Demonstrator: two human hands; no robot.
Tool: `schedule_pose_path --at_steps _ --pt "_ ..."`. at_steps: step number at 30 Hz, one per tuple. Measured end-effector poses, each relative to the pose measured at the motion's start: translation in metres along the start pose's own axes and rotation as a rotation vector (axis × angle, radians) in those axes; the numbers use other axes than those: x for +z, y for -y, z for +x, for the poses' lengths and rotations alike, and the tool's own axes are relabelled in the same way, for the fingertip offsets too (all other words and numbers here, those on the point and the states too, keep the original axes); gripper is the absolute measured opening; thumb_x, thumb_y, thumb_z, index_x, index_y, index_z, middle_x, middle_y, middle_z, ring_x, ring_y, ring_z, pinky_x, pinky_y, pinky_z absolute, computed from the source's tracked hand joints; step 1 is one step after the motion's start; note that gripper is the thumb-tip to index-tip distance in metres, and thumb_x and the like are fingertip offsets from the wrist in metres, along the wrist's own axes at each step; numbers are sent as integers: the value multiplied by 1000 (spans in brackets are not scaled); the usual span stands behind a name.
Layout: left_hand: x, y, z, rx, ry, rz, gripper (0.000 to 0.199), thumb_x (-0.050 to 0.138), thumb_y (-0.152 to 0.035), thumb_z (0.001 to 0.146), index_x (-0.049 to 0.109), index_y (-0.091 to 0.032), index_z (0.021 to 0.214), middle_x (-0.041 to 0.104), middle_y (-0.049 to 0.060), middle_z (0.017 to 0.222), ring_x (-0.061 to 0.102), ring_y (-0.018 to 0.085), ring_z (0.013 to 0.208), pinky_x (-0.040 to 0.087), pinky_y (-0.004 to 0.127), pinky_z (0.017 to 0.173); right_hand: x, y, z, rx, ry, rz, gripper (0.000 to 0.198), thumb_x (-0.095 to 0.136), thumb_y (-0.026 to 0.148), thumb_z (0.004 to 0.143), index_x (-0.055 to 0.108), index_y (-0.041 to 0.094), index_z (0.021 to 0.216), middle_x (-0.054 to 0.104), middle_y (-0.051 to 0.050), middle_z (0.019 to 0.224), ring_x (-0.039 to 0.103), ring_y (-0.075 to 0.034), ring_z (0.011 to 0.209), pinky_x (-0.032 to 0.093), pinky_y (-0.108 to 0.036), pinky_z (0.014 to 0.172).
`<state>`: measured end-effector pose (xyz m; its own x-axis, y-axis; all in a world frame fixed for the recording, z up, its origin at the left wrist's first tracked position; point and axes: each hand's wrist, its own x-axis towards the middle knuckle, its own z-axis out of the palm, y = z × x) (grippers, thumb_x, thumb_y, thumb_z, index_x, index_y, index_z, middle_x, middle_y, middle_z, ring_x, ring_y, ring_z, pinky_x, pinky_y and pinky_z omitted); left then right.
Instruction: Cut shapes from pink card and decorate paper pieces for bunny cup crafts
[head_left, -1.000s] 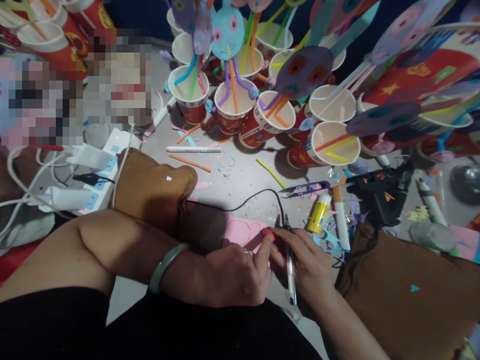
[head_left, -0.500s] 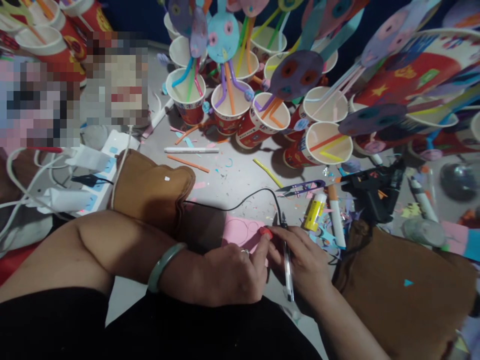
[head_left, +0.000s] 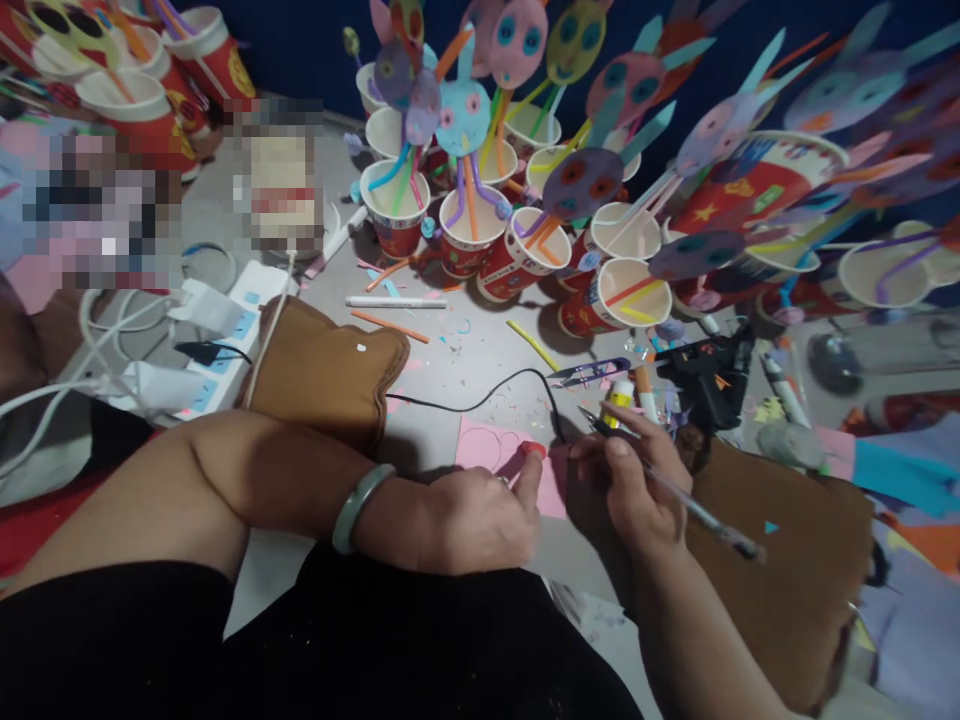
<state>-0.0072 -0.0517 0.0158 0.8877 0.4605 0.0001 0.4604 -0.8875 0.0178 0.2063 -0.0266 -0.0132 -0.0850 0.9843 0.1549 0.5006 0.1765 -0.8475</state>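
In the head view, a piece of pink paper [head_left: 553,490] lies on the table, with drawn circle outlines on its left part. My left hand [head_left: 480,522] presses a small red cap [head_left: 533,449] onto this paper with the index finger; its other fingers are curled under. To the right, my right hand [head_left: 646,485] is raised slightly off the paper and closed round a clear ballpoint pen [head_left: 690,503]. The pen's dark tip points up and left, away from the cap. Behind that hand, a yellow glue stick [head_left: 619,392] is partly hidden.
Paper cups [head_left: 619,292] with straws and paper animal faces crowd the back. Purple thread snips [head_left: 592,372], a black glue gun [head_left: 709,370] and a white marker [head_left: 395,302] lie nearer. Brown cushions [head_left: 322,365] flank the work area. At left is a power strip [head_left: 225,345] with cables.
My right hand has moved right, away from the red cap, and the pen has swung from upright to a slant in its fingers. My left finger stays on the cap. The view has shifted slightly.
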Motion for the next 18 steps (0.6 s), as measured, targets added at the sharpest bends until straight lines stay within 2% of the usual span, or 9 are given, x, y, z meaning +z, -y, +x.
schedule_pose_path --at_steps 3,6,9,12,18 --pt "-4 2 1 -3 79 -21 42 38 -14 95 65 3 121 45 42 139 71 22 60 52 31 42 -1 7 4 130 -31 222 11 52 32 98 53 24 105 67 1 65 58 -14 43 47 -27 43" --pt "-10 6 1 50 112 -61 41 39 -12 95 63 5 125 42 45 139 74 25 68 55 31 47 -5 21 10 170 73 143 11 63 32 92 60 22 90 63 1 59 56 -13 43 44 -25 41" --pt "-16 10 1 61 143 -94 39 40 -12 96 64 3 123 44 45 139 75 27 75 57 32 51 -8 34 24 74 198 11 15 66 35 90 66 20 88 63 1 62 57 -13 47 45 -25 45" --pt "-18 12 0 73 131 -93 37 38 -9 95 66 3 118 46 44 137 74 27 76 55 31 51 -6 39 45 -46 336 -98 24 59 38 93 64 20 78 65 -2 69 61 -14 59 48 -26 54" --pt "-6 14 -4 102 -21 -106 32 41 -4 91 68 1 106 56 41 127 72 24 74 50 28 48 7 36 74 -185 594 -180 22 53 35 93 59 19 80 64 0 71 56 -13 60 45 -25 57"
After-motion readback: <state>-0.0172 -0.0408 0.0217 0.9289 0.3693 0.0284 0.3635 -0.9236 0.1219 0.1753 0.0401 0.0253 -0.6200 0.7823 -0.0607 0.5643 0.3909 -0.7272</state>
